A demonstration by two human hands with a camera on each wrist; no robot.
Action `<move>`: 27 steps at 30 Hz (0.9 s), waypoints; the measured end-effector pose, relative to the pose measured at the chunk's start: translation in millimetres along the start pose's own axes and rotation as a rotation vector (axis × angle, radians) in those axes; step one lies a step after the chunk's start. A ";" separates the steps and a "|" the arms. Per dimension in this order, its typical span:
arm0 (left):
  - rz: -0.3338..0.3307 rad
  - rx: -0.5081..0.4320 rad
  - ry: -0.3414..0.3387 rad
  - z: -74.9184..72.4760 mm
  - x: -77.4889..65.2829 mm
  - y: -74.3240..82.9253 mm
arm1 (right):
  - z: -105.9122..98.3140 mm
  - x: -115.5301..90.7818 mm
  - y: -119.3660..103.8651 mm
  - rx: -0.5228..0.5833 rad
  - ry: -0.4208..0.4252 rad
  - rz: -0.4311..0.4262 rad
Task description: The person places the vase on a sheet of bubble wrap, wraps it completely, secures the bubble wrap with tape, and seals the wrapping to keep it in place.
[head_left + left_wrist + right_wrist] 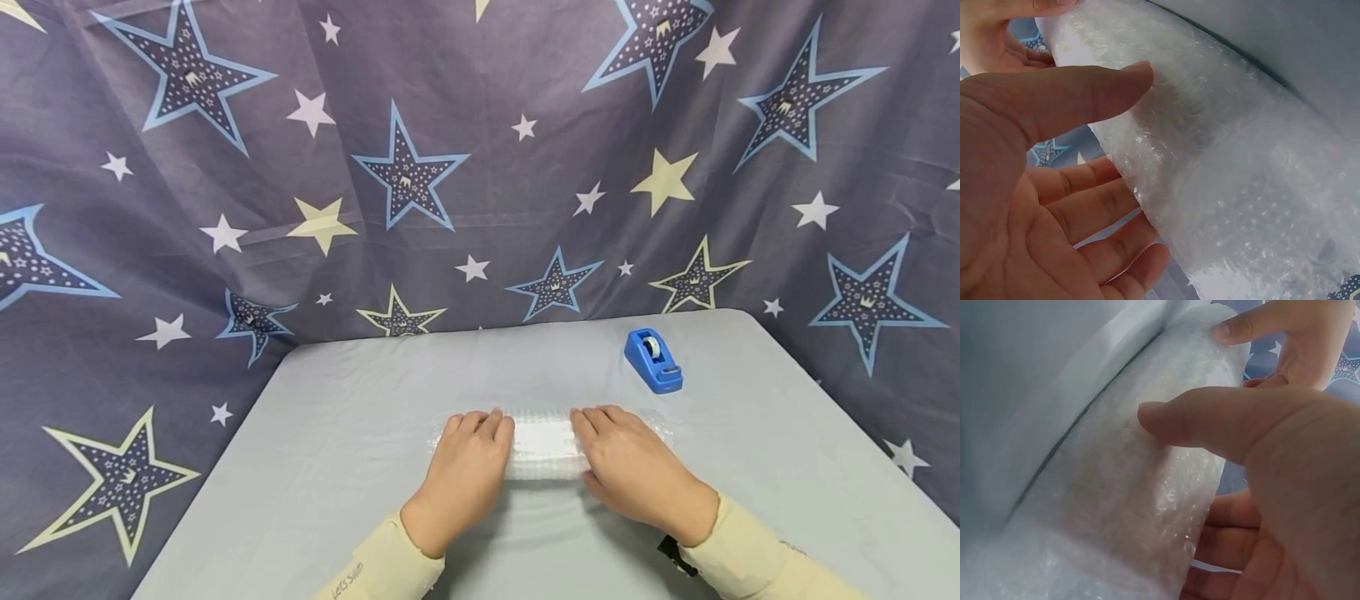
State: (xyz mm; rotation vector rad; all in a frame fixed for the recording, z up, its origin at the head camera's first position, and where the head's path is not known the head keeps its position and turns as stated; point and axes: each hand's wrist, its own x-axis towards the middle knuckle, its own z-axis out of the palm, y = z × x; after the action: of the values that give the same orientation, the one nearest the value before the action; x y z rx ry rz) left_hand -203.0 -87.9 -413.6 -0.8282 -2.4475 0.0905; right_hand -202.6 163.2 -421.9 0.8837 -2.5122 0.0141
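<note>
A bundle of clear bubble wrap (543, 450) lies crosswise on the table, with a whiter patch at its middle. What is inside, if anything, cannot be made out. My left hand (471, 467) holds its left part, thumb pressed on the near side and fingers curved over the far side. On the right part, my right hand (633, 467) grips the same way. Both wrist views show the thumbs on the bubble wrap (1210, 144) and the fingers behind it. Loose ends of the wrap spread flat beyond each hand.
A blue tape dispenser (654, 362) with a roll of tape stands at the back right of the grey-covered table (337, 417). Star-patterned dark cloth (480, 167) hangs behind the table and along both sides.
</note>
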 end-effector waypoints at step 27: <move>-0.021 0.008 0.003 11.8 -0.3 -3.9 | 14.0 -1.1 4.5 0.042 0.056 -0.025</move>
State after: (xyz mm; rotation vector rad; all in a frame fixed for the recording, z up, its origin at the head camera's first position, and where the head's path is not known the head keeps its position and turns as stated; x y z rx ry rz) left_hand -211.1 -90.0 -422.9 -0.7985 -2.4505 0.0913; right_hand -210.6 165.1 -434.2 0.9188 -2.4567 0.0820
